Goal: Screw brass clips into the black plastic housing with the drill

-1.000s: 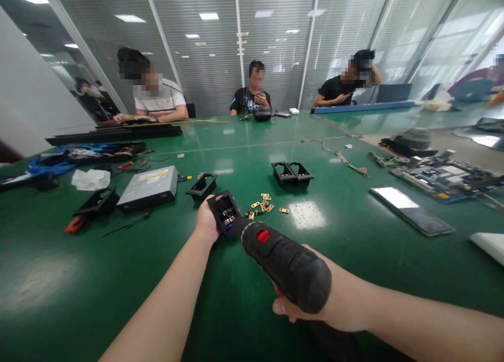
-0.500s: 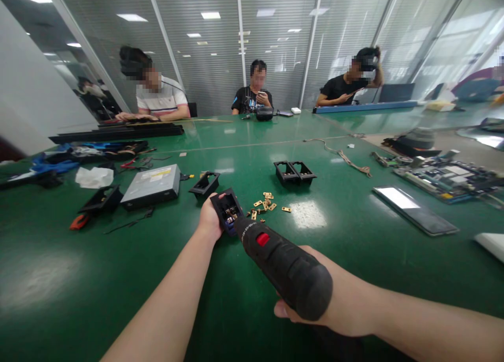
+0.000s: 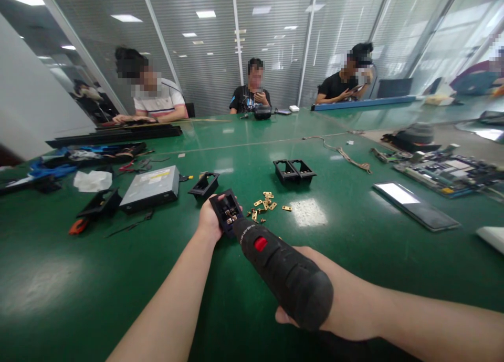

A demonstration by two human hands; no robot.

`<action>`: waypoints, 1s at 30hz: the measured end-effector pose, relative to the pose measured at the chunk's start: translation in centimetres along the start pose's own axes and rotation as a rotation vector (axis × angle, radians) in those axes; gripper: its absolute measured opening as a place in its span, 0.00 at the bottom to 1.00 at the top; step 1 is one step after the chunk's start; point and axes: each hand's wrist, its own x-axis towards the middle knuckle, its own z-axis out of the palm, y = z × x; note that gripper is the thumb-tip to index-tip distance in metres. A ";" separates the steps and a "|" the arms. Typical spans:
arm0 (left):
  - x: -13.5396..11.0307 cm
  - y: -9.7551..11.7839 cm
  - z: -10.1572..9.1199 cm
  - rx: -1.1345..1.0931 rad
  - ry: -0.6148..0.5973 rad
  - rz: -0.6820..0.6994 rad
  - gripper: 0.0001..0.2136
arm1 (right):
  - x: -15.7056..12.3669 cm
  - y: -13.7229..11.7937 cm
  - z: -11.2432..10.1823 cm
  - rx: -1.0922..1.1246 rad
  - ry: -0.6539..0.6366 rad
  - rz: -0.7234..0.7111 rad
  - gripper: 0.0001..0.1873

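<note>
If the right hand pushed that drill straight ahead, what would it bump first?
Likely the black frame in the left hand: the drill overlaps its edge in view, though depth's unclear.

A phone (image 3: 415, 206) lies near a circuit board (image 3: 451, 170) and beige cord (image 3: 356, 164).

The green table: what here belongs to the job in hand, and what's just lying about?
In the job:
power drill, in the right grip
black frame, in the left grip
brass-coloured plates near it, probably
other black frames, probably

Apparently just lying about:
grey disc drive
phone-like slab
circuit boards
pale cord
crumpled white sheet
</note>
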 end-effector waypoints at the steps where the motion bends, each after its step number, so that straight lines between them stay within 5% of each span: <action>1: 0.0 0.0 0.1 0.002 0.003 -0.002 0.13 | 0.0 0.0 0.0 -0.008 0.006 -0.007 0.20; 30: -0.3 0.1 0.2 0.014 -0.022 0.039 0.14 | -0.1 -0.2 0.4 0.093 0.008 0.068 0.22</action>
